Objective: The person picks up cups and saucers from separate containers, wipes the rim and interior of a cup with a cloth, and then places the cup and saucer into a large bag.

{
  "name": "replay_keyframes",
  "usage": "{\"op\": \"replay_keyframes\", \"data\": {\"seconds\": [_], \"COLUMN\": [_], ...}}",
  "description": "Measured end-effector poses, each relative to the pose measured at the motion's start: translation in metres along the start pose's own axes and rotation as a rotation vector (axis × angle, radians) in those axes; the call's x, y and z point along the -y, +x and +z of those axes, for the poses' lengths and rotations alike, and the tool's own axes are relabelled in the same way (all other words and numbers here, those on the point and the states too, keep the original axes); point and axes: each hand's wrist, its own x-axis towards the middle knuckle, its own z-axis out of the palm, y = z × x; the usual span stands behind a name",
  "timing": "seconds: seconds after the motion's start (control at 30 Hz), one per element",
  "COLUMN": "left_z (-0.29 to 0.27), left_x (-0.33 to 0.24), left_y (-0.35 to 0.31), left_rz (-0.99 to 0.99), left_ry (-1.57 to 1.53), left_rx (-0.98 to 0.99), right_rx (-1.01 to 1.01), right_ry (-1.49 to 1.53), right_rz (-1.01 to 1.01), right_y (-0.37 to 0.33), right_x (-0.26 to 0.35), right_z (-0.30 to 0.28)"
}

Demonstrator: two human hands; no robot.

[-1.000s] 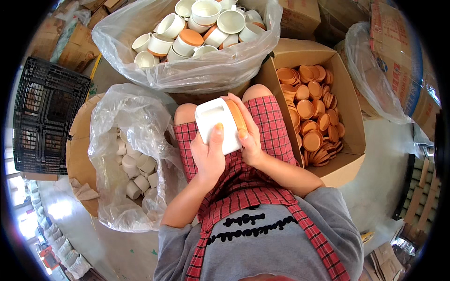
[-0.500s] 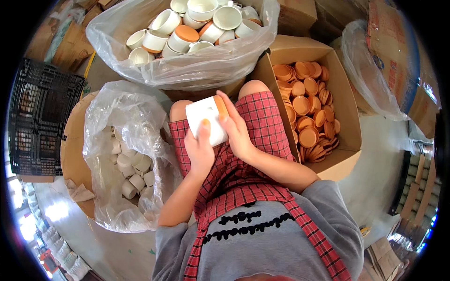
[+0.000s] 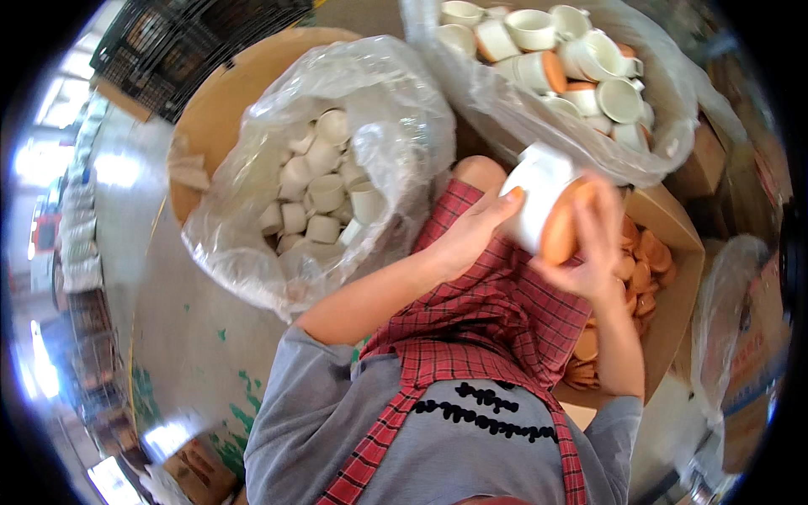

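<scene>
White cup (image 3: 536, 189) has shifted from near centre towards two o'clock; left hand (image 3: 473, 236) keeps its grip closed on it, right hand (image 3: 594, 252), blurred, spreads wider by its orange end (image 3: 562, 225), contact unclear.

Your held cup (image 3: 530, 202): white; its base (image 3: 559, 225): orange. Your apron (image 3: 471, 303): red, chequered with dark lines. Your shirt (image 3: 421, 463): plain grey, black lettering (image 3: 488, 417) across chest. Heaped cups (image 3: 532, 30), upper right of you: creamy white, several with orange bases (image 3: 554, 72). Small pieces (image 3: 326, 192), to your left: uniform off-white. Their liner (image 3: 231, 244): translucent, milky. Discs (image 3: 652, 252), to your right: orange throughout. Their carton (image 3: 686, 248): tan. Crate (image 3: 189, 46) beyond: black. Floor (image 3: 185, 345) beside you: grey, green patches (image 3: 244, 417), thin yellow line (image 3: 135, 328).
</scene>
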Motion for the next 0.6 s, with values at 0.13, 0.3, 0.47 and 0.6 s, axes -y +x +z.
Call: {"op": "replay_keyframes", "data": {"seconds": [0.13,0.3,0.47,0.6], "left_z": [-0.038,-0.140,-0.289,-0.385], "left_x": [-0.056,-0.104,-0.062,0.013], "left_y": [-0.022,-0.046,-0.030,-0.037], "left_rz": [0.253,0.162,-0.187,-0.097], "left_ry": [0.416,0.832,1.538,2.144], "left_rx": [-0.004,-0.379,-0.446,0.018], "right_rx": [-0.246,-0.271,-0.415,0.213], "right_ry": [-0.411,-0.443,-0.182,-0.713], "right_rz": [0.136,0.209,0.916,1.208], "right_y": [0.091,0.089,-0.117,-0.340], "right_x": [-0.048,-0.063,-0.130,-0.117], "right_z": [-0.016,-0.054,-0.065,-0.057]}}
